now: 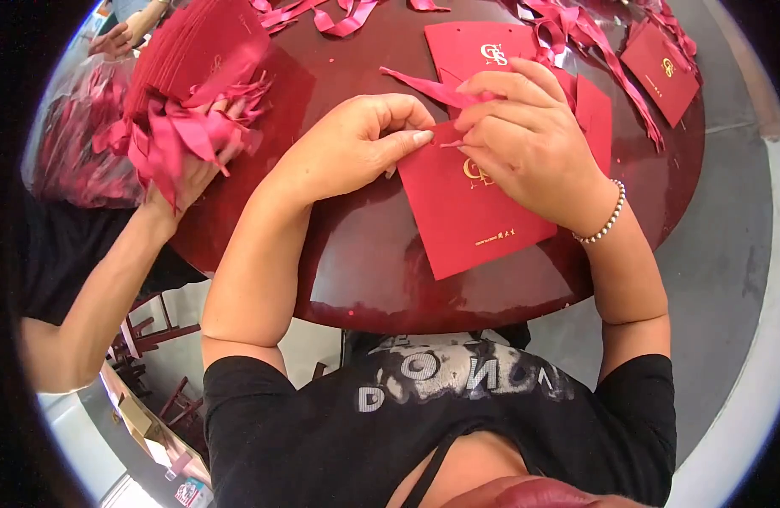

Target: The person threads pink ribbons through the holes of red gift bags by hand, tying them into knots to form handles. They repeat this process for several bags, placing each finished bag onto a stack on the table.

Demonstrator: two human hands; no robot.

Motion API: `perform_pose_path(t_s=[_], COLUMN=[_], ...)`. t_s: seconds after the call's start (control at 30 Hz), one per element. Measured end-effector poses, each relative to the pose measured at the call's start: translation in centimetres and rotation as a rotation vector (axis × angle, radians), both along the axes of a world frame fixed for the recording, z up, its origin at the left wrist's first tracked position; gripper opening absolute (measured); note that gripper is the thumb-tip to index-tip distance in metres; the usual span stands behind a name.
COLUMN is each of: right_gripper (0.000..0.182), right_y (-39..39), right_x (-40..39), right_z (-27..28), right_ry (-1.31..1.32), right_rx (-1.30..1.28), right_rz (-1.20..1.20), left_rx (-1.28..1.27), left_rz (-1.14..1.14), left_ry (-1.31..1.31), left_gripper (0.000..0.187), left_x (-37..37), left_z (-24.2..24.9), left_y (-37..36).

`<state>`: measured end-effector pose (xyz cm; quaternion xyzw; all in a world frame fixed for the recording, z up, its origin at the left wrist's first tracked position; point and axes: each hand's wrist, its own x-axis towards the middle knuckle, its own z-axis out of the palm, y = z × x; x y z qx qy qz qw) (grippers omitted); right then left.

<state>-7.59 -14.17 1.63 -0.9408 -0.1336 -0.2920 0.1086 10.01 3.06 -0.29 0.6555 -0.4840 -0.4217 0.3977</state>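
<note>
A flat red paper bag [445, 224] with gold lettering lies at a slant before me, close to the table's near edge. My left hand [377, 140] is closed, pinching the bag's upper left corner between thumb and fingers. Above the bag's top edge, my right hand [529, 140] is closed on a pinkish-red ribbon [419, 86]; one end sticks out to the left and a thin tip shows below the fingers. My right hand hides part of the gold logo. Another red bag [457, 46] with a pale logo lies just beyond.
The round, dark red glossy table [364, 254] carries loose ribbons [347, 19] along its far side. A further red bag [663, 72] lies at the right. At the left, another person's hand [191, 173] holds a thick stack of red bags [195, 59] with dangling ribbons.
</note>
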Motion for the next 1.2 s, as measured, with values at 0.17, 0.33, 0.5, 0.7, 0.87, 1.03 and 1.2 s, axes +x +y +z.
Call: perform_pose_path(t_s=[0.17,0.33,0.5,0.7,0.87,1.03,1.2], right_gripper=[0.009,0.012,0.016,0.015,0.011,0.01,0.008], right_y=[0.5,0.2,0.4,0.5,0.7,2.6,2.8], right_x=[0.1,0.3,-0.1,0.0,-0.1,-0.4,-0.7], right_z=[-1.5,-1.5,-0.5,-0.9,-1.5,-0.5,-0.4], right_ry=[0.069,0.119,0.131,0.093,0.097,0.075,0.133], right_rx=[0.108,0.111,-0.038,-0.07,-0.043,-0.156,-0.008], right_rz=[0.031,0.027,-0.055,-0.023,-0.012,-0.047,-0.095], left_rx=[-0.016,-0.05,-0.036,-0.056,-0.037,-0.081,-0.045], left_rz=[-0.016,-0.018,-0.022,-0.017,-0.01,-0.015,0.053], left_ry=[-0.002,-0.013,-0.063,-0.004,0.073,0.054,0.106], left_gripper=[0.017,0.019,0.02,0.019,0.019,0.016,0.014], left_x=[-0.1,-0.3,-0.5,-0.6,-0.4,-1.1,-1.8], left_z=[-0.1,0.2,0.5,0.4,-0.2,0.2,1.1], left_y=[-0.1,-0.3,-0.3,-0.2,-0.3,-0.2,-0.2])
